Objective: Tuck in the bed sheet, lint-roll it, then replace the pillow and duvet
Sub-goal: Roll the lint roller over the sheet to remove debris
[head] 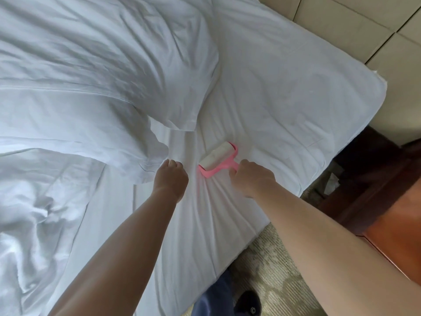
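Rolling pink plastic lint roller (218,160) w/ right hand (251,179); left hand (170,179) flat on creased sheet (273,110).

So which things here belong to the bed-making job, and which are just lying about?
Job: sheet; lint roller, gripped by right hand; left hand pressing the sheet; pillow; duvet.
Just about: carpet; wooden furniture; wall panels; shoe.
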The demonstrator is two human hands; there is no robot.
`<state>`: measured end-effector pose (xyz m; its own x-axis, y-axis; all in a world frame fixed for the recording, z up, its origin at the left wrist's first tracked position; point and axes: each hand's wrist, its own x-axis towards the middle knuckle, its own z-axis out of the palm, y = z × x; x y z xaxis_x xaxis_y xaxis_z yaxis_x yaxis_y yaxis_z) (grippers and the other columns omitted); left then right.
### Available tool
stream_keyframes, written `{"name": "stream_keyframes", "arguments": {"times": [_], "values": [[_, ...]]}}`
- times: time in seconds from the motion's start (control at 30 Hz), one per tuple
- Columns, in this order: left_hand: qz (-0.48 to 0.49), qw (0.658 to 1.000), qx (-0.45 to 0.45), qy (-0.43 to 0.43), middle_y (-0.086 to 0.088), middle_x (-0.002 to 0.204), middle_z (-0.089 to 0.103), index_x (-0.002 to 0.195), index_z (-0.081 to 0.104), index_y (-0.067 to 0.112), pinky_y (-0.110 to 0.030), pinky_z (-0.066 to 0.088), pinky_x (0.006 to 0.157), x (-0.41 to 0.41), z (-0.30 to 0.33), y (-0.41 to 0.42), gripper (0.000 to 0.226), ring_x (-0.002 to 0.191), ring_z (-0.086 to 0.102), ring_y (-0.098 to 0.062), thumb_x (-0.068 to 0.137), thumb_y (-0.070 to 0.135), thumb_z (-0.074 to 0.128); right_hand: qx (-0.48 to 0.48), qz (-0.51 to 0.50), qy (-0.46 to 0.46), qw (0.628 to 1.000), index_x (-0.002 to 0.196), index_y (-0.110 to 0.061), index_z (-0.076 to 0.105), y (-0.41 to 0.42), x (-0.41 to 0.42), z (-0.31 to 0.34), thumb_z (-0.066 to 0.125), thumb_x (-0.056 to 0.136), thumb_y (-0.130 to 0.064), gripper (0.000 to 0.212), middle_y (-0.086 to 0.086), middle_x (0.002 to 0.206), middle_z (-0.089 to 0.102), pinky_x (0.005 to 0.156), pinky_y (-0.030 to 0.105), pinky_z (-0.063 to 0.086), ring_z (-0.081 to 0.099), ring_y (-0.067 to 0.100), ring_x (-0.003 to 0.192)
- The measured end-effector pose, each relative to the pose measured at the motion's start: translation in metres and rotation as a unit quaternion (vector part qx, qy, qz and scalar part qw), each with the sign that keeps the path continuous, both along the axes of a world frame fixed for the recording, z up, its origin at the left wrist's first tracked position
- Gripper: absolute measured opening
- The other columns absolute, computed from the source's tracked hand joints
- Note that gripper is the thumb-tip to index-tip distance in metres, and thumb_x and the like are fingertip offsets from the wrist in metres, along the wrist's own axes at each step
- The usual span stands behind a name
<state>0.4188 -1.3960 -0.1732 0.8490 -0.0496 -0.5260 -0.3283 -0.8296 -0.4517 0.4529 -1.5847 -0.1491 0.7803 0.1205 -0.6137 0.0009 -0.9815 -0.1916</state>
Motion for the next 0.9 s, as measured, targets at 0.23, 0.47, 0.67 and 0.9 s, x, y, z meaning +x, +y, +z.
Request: {"name": "stream_keyframes", "arguments": {"times": [0.23,0.47,0.67,0.9], "values": [[0.041,0.999,-0.002,0.023,-0.012,0.129,0.047,0.131,0.049,0.004,-0.035,0.036,0.108,0.028,-0.01,0.009,0.04,0.123,0.042,-0.026,0.091,0.005,0.045,0.025,-0.002,0.002,1.0,0.128,-0.008,0.043,0.027,0.031,-0.004,0.023,0.102,-0.042,0.047,0.008,0.118,0.057,0.077,0.034,0.04,0.058,0.028,0.107],[0.038,0.999,0.008,0.032,-0.012,0.127,0.048,0.129,0.052,0.004,-0.034,0.038,0.107,0.028,-0.007,0.011,0.039,0.12,0.046,-0.025,0.091,0.005,0.047,0.051,-0.013,0.001,0.999,0.122,-0.009,0.044,0.03,0.03,-0.007,0.022,0.101,-0.044,0.047,0.006,0.101,0.057,0.071,0.032,0.039,0.058,0.026,0.091],[0.014,0.999,0.02,0.024,-0.008,0.123,0.052,0.126,0.054,0.008,-0.032,0.034,0.106,0.021,0.009,0.001,0.036,0.117,0.049,-0.024,0.091,0.009,0.049,0.04,0.004,-0.019,0.999,0.109,-0.01,0.044,0.003,0.006,0.002,0.023,0.101,-0.043,0.04,0.0,0.078,0.05,0.063,0.031,0.038,0.053,0.023,0.075],[-0.016,1.0,0.006,0.0,-0.007,0.123,0.052,0.124,0.055,0.01,-0.03,0.031,0.106,0.017,0.024,-0.026,0.035,0.116,0.049,-0.022,0.09,0.01,0.048,0.03,0.021,-0.088,0.995,0.106,-0.009,0.047,-0.041,-0.006,0.022,0.026,0.101,-0.044,0.042,0.001,0.081,0.05,0.064,0.032,0.037,0.052,0.024,0.074]]}}
